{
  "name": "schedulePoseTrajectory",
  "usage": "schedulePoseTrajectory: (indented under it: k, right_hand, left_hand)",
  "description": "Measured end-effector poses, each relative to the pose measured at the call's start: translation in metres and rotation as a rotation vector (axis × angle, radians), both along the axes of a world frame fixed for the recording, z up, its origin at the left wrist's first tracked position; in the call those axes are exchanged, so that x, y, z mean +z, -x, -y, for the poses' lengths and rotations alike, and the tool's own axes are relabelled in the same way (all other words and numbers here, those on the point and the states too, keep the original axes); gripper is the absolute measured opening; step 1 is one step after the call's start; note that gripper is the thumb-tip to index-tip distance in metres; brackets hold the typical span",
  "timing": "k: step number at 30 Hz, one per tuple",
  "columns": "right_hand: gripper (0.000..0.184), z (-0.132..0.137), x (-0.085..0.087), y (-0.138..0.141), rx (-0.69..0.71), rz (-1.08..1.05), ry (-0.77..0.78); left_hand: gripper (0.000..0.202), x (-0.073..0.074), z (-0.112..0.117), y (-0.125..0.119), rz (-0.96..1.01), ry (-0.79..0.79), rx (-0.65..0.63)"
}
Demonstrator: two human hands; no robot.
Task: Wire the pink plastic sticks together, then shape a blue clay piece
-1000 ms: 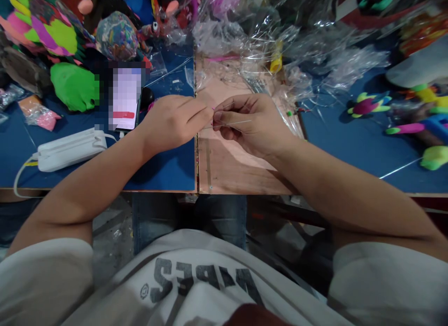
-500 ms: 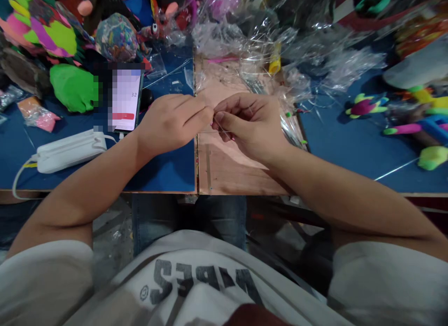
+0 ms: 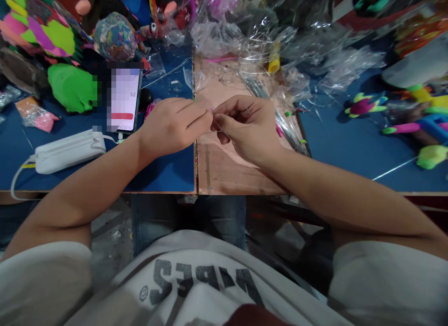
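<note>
Left hand: [image 3: 175,125] back turned up, fingers drawn together and closed at the tips on a tiny pink piece [image 3: 212,109], which they mostly hide.
Right hand: [image 3: 248,125] thumb and forefinger pinched on a thin strand [image 3: 219,128], their tips meeting the left hand's; the other fingers are curled.
Pink piece: between the two hands' fingertips, above the wooden board [image 3: 231,176], near its left edge; its shape is too small to tell.
Wires: a silvery bundle [image 3: 292,132] on the board, just right of the right hand.
Phone: [image 3: 122,102] screen lit, on the blue table [image 3: 164,172], left of the left hand and slightly farther off.
White device: [image 3: 70,151] on the table, nearer than the phone and left of it, a cable at its left end.
Green lump: [image 3: 72,88] left of the phone.
Multicoloured ball: [image 3: 115,36] beyond the phone.
Clear plastic: [image 3: 227,36] crumpled along the far side, a yellow piece [image 3: 275,63] among it.
Small figure: [image 3: 364,105] purple and green, on the table at the right.
</note>
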State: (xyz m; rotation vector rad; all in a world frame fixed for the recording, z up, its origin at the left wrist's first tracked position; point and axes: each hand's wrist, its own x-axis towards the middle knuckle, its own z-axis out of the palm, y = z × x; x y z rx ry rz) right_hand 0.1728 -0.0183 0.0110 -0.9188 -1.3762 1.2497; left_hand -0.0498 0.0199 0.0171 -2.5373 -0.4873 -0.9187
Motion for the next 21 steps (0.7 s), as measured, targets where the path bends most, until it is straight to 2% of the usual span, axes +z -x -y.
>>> schedulePoseTrajectory:
  k: [2,4,9,14,21]
  right_hand:
    - [0.039,0.000,0.000,0.000,-0.002,-0.002,-0.005]
    - [0.041,0.001,0.000,0.001,0.002,-0.010,-0.012]
    - [0.043,0.001,0.001,0.001,0.001,-0.007,-0.019]
    - [0.042,0.001,-0.003,0.002,-0.021,0.045,-0.056]
    - [0.036,0.004,-0.005,0.004,-0.073,0.097,-0.108]
  left_hand:
    - [0.030,0.002,0.002,-0.001,-0.006,-0.112,-0.005]
    - [0.029,0.003,0.003,-0.002,-0.004,-0.147,-0.004]
    - [0.029,0.000,0.005,0.000,-0.006,0.076,-0.007]
    - [0.030,-0.003,0.005,0.000,-0.032,-0.023,0.007]
    - [0.031,-0.011,0.006,0.000,-0.032,0.098,0.043]
